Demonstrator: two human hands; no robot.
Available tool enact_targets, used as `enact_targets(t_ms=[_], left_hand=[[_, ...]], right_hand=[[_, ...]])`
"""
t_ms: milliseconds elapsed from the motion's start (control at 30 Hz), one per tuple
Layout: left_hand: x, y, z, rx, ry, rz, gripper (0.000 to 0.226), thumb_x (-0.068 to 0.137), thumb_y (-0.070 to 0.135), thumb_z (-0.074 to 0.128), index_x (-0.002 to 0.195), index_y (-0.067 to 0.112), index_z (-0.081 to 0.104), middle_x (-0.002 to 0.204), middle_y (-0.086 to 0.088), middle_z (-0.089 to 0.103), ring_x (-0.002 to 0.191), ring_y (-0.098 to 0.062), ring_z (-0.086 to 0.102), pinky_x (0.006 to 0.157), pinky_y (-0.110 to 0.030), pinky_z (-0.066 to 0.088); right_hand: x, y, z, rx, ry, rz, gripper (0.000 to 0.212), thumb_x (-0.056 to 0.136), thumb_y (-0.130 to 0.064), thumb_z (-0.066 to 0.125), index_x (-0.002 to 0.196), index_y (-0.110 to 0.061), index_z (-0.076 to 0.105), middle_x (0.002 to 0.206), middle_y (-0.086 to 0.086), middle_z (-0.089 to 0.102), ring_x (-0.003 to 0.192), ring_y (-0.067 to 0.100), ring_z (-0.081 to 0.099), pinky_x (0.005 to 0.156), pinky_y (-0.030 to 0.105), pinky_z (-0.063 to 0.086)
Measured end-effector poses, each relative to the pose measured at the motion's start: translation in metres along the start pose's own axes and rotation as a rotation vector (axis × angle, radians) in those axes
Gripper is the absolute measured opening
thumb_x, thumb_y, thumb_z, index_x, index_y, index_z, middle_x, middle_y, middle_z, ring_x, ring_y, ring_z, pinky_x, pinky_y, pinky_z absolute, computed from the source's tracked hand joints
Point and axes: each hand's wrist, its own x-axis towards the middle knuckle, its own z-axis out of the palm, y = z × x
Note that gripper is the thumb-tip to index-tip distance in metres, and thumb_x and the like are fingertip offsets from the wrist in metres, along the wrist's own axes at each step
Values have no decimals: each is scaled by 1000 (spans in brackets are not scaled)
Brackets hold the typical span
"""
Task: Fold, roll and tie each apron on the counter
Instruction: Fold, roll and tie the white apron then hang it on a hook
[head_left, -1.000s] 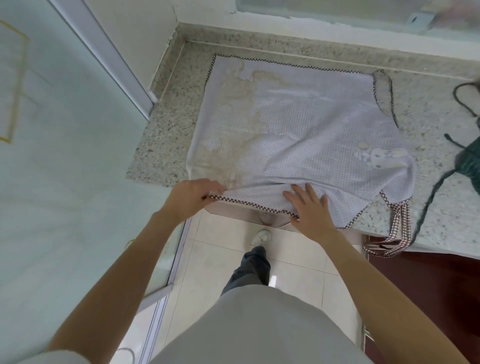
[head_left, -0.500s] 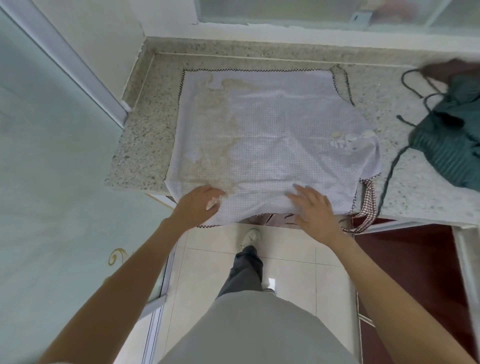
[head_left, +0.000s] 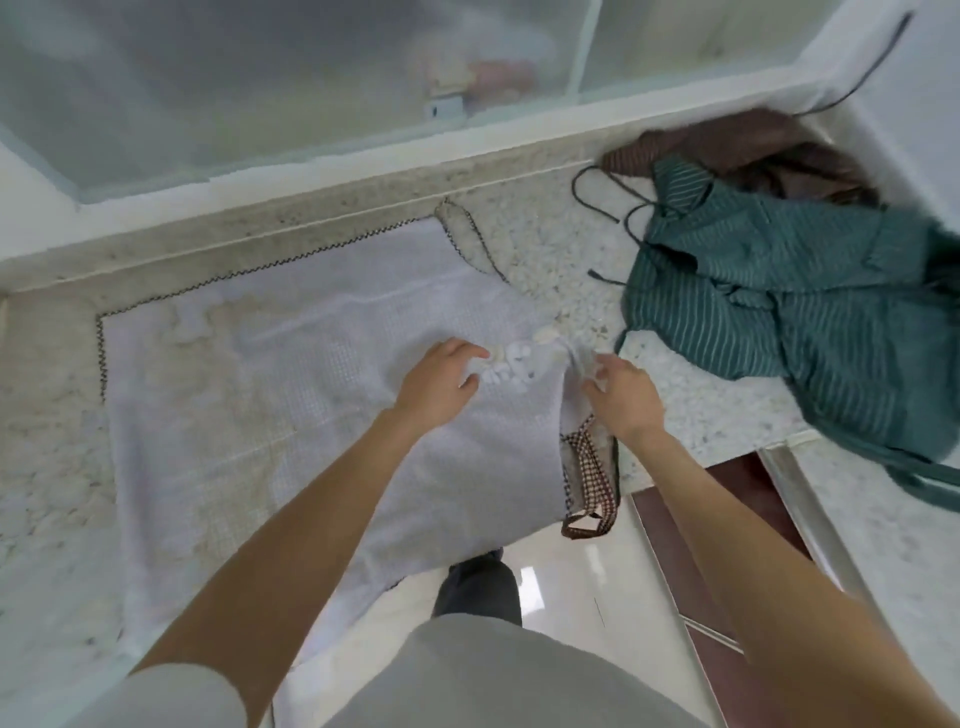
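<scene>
Moved: both hands have left the near hem and gone up to the bib end of the white apron (head_left: 270, 415); the view has swung right too, so the green apron now shows in full.
White apron: lies spread flat on the counter (head_left: 566, 260), its near edge hanging over the front lip, bib end to the right, stains across the left half.
Left hand (head_left: 439, 387): rests on the cloth just beside the pale appliqué (head_left: 511, 361), fingers loosely bent and pressing down. Doesn't look like it grips anything.
Right hand (head_left: 626, 397): at the bib's right edge, fingers curled in and seemingly pinching a bit of cloth there. It's blurry, so I wouldn't swear to it.
Strap: checked strap (head_left: 589, 480) dangles off the counter edge right below the right hand.
Step, my guess: squaring up the bib end before the first fold, so it's early days on this one.
How to do it well: keep the left hand flat as an anchor, pull the bib edge taut with the right so no wrinkles get folded in, and lift that strap onto the cloth first or it'll hang out of the roll. It needs to stay reachable for the tie.
Green apron (head_left: 779, 291): crumpled heap to the right, well apart from the white one, thin dark ties trailing over the counter. Not started.
Brown cloth (head_left: 737, 150): bunched behind the green one against the back wall; can't tell if it's another apron.
</scene>
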Motion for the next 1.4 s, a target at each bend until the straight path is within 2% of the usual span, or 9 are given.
enact_targets(t_ms=[167,400,500,600,767,867,1067,1200,1400], left_hand=[[99,16,1,53,-108,57,37,94,16,49,132,15,48,135,-3,46,124,-21,38,100,-31,37],[165,29,3,341,-291,125,45,101,37,21,135,19,44,139,-4,47,129,-23,37,106,-39,28],[178,36,-2,399,-262,123,61,98,49,12,82,18,62,89,-7,67,93,-25,61,94,-40,37],[192,43,-10,340,-458,26,70,94,58,8,54,14,44,55,-4,49,58,-21,53,65,-32,38],[205,49,-8,225,-674,90,53,99,50,21,97,15,62,93,0,59,88,-19,56,74,-31,42],[199,53,-5,-91,-648,223,38,99,26,41,137,28,42,135,3,46,116,-14,46,95,-30,38],[199,72,0,-152,-721,324,21,92,16,51,96,35,56,145,7,37,136,-12,26,115,-48,17],[225,70,-16,372,-716,621,20,91,35,52,105,27,64,143,11,41,138,-15,24,115,-41,11],[268,72,-34,583,-262,706,32,92,35,48,115,17,61,127,0,57,121,-21,43,102,-38,26]], right_hand=[[33,-1,15,-24,-104,110,28,91,-35,51,96,-9,62,92,13,67,88,31,63,70,32,46],[68,-7,-15,343,28,103,13,99,-13,39,110,-7,38,59,1,46,50,19,42,45,30,27],[83,-5,-40,343,13,-43,24,93,-11,53,115,-17,45,67,-2,53,55,12,48,51,24,35],[96,-3,-64,342,-14,-153,42,86,-1,59,123,-21,54,101,-14,61,80,-8,53,69,10,37],[99,6,-70,315,-69,-273,55,84,6,58,131,-24,52,130,-14,55,117,-9,47,99,8,34],[93,14,-61,267,-58,-293,58,82,5,60,132,-24,52,133,-11,54,122,2,48,105,17,35],[73,18,-58,265,7,-242,55,81,-2,65,128,-25,48,108,-14,59,85,-16,53,70,6,40],[66,31,-62,81,-65,-167,41,85,-24,67,120,-24,47,102,-4,58,73,3,53,67,25,42],[64,61,-71,-8,-137,36,31,91,-37,58,117,-22,57,67,2,63,57,16,58,64,33,50]])
